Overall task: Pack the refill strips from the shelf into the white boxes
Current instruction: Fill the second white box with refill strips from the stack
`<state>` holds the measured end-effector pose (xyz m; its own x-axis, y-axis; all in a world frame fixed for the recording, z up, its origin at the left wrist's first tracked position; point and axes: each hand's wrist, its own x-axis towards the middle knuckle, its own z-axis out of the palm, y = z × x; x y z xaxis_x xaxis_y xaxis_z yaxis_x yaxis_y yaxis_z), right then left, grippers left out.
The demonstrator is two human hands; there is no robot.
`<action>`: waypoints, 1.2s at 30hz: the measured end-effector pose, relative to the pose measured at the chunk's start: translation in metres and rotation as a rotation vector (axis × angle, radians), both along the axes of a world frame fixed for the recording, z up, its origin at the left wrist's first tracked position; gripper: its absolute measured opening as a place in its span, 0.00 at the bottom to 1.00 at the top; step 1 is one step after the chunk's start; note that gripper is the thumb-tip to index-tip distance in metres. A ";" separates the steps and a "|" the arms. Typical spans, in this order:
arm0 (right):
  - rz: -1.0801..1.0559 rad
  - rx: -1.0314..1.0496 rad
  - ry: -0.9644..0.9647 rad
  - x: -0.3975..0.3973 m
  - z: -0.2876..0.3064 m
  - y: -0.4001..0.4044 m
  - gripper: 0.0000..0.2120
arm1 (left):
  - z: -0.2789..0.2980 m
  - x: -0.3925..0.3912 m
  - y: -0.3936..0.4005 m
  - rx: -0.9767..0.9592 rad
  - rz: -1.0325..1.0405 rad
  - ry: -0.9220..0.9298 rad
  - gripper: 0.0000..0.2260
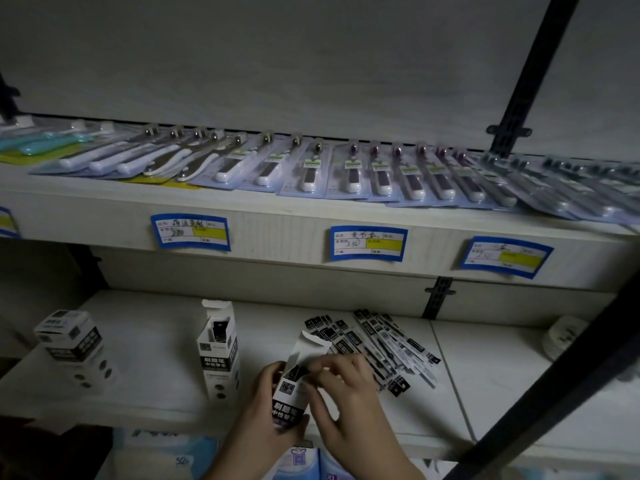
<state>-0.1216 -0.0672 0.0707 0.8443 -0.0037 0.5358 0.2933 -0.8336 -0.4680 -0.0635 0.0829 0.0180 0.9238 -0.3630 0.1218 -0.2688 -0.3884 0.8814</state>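
Where refill strips [381, 344] lie scattered, a dim white shelf [145, 341] below price labels [368, 244].

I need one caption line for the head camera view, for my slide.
Left hand holds an open white cardboard box while right hand packs it beside loose black-and-white refill strips.

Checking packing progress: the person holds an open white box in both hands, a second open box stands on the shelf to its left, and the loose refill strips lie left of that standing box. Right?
Not quite. The head view shows the loose refill strips lying right of the standing box, beyond the held box. The rest holds: left hand and right hand both grip the held box.
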 end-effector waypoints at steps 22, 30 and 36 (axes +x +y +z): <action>0.129 0.417 0.184 0.009 -0.017 -0.028 0.15 | 0.008 -0.004 0.004 -0.048 0.042 0.112 0.32; -0.453 0.345 0.328 0.094 -0.092 -0.134 0.05 | 0.013 -0.007 0.013 -0.011 0.057 0.117 0.33; -0.508 -0.035 0.543 0.111 -0.123 -0.186 0.11 | 0.017 -0.009 0.021 -0.001 0.071 0.113 0.32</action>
<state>-0.0103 -0.2531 -0.0522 0.8893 -0.4546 0.0501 -0.3972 -0.8220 -0.4080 -0.0726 0.1037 0.0346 0.9549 -0.2966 0.0160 -0.1399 -0.4015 0.9051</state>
